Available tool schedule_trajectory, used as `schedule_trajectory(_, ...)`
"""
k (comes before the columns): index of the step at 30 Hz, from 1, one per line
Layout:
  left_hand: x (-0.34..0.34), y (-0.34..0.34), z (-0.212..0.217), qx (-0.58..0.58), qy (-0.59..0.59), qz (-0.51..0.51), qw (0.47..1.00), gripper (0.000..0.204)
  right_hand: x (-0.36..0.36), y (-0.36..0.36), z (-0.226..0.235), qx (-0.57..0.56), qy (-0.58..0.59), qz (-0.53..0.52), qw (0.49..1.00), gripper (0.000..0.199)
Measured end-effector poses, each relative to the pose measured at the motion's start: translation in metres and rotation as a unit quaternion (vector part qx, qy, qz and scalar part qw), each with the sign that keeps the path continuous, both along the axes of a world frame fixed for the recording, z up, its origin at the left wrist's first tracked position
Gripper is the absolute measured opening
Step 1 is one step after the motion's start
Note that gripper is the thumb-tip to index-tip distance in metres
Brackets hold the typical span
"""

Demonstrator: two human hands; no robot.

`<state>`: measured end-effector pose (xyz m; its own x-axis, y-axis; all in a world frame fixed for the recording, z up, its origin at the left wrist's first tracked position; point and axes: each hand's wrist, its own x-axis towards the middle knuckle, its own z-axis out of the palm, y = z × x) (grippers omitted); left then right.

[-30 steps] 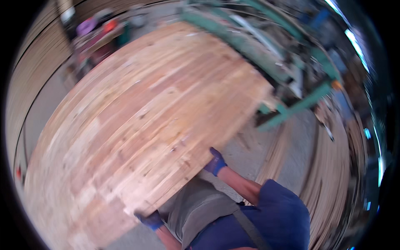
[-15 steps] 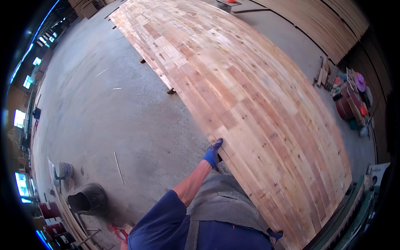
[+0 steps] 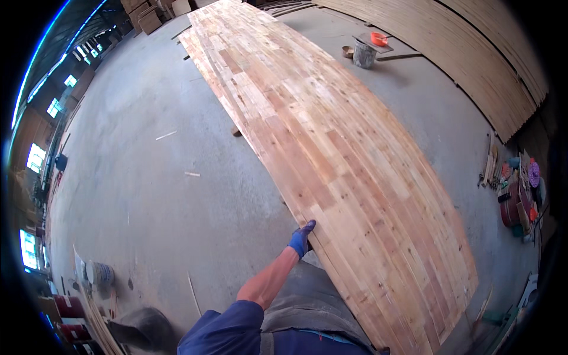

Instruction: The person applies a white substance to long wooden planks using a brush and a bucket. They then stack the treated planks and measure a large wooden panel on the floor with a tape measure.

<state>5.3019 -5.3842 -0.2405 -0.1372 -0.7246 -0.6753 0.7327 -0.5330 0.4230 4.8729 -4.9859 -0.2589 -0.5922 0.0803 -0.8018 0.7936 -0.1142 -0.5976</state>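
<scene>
A long wooden panel point(image 3: 355, 177), made of many pale and reddish strips joined together, runs from beside me to the far top. My left hand point(image 3: 302, 238), in a blue and purple glove, grips its left edge, the thumb on top and the other fingers hidden below. At the bottom rim only a dark sliver of my right hand point(image 3: 384, 351) shows, at the same edge nearer my body; most of it is cut off. A grey apron point(image 3: 307, 305) covers my front beside the panel.
Wood blocks point(image 3: 236, 132) stick out under the panel's left edge. Beyond its right side stand a grey bucket point(image 3: 364, 54) with an orange bowl point(image 3: 378, 39) and stacked boards point(image 3: 473, 65). Green machinery point(image 3: 503, 322) is at lower right, a dark bin point(image 3: 145, 328) at lower left.
The panel's near end has come away from the green machinery, and floor now shows between them. My left hand keeps its grip on the edge. The bucket has come fully into view.
</scene>
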Motion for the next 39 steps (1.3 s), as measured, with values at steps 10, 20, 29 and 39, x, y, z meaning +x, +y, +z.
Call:
schedule_trajectory(10,-0.074,0.041,0.019,-0.008,0.067,-0.009,0.998,0.055,-0.059,0.119,0.024,-0.165,0.023,0.002,0.986,0.055)
schedule_trajectory(20,-0.08,0.067,-0.008,0.001,-0.006,-0.102,0.995,0.06,-0.076,0.119,0.0,-0.08,-0.032,-0.157,0.984,0.042)
schedule_trajectory(29,-0.083,0.035,0.039,0.083,0.041,-0.25,0.964,0.065,-0.093,0.099,0.032,-0.027,-0.023,-0.261,0.965,0.048)
schedule_trajectory(39,-0.112,0.059,0.032,0.076,-0.083,-0.188,0.976,0.069,-0.106,0.107,0.018,-0.055,-0.048,-0.229,0.971,0.052)
